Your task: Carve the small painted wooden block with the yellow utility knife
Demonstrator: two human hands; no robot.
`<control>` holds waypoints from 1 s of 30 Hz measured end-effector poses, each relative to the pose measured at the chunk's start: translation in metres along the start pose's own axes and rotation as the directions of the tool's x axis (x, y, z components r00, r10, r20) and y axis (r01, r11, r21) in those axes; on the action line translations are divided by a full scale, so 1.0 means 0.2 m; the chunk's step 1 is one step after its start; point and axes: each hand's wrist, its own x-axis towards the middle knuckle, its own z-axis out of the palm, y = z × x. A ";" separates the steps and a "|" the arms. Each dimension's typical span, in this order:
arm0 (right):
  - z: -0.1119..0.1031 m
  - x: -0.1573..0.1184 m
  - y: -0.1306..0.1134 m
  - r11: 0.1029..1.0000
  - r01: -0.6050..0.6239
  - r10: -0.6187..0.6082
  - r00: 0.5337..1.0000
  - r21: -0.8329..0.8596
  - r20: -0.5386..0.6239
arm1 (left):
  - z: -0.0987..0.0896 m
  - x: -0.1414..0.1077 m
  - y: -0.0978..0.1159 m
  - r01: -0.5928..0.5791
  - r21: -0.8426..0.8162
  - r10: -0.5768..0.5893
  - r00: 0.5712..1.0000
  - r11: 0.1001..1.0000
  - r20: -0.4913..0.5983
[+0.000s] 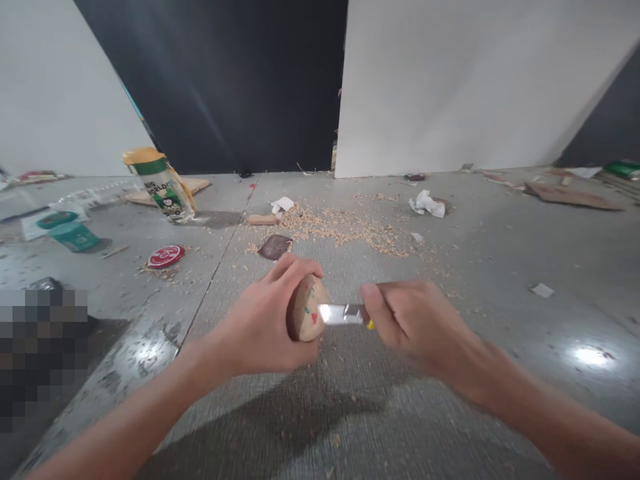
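My left hand [270,320] is wrapped round a small, pale brown, rounded piece [309,310], apparently wooden, with red and green marks on its face. Closed round a knife that looks like a box cutter [343,314], my right hand [415,327] holds it from the right. A bit of yellow shows at its handle; the rest is hidden in my fist. The bright blade points left, its tip at the marked piece's right side. Beyond my hands lie a dark brown flat piece [275,247] and a heap of pale shavings [350,228].
A tumbler with a yellow lid [160,187] stands at the left, near teal containers [74,236] and a red round lid [166,257]. Crumpled white paper [427,204] and a brown flat board [573,195] lie farther right. Black and white panels rise behind. The lower left is pixelated.
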 end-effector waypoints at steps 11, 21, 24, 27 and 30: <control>-0.02 -0.02 -0.01 0.999 -0.032 0.033 0.999 -0.022 0.042 | -0.01 -0.01 0.01 0.032 0.061 -0.029 0.998 0.998 -0.053; -0.02 -0.04 -0.04 1.000 0.000 0.004 0.994 -0.031 0.108 | -0.01 -0.01 0.04 0.037 0.092 -0.034 0.999 0.995 -0.032; -0.01 -0.03 -0.04 0.999 0.010 -0.007 0.998 -0.041 0.068 | -0.02 0.00 0.04 0.033 0.084 -0.032 0.999 0.996 -0.012; -0.01 -0.03 -0.04 0.999 0.016 -0.015 1.000 -0.049 0.010 | -0.04 0.00 0.05 0.032 0.073 -0.033 0.999 0.997 0.004; 0.00 -0.03 -0.04 0.998 0.029 -0.031 0.999 -0.061 -0.033 | -0.05 0.01 0.05 0.036 0.059 -0.036 0.999 0.998 0.002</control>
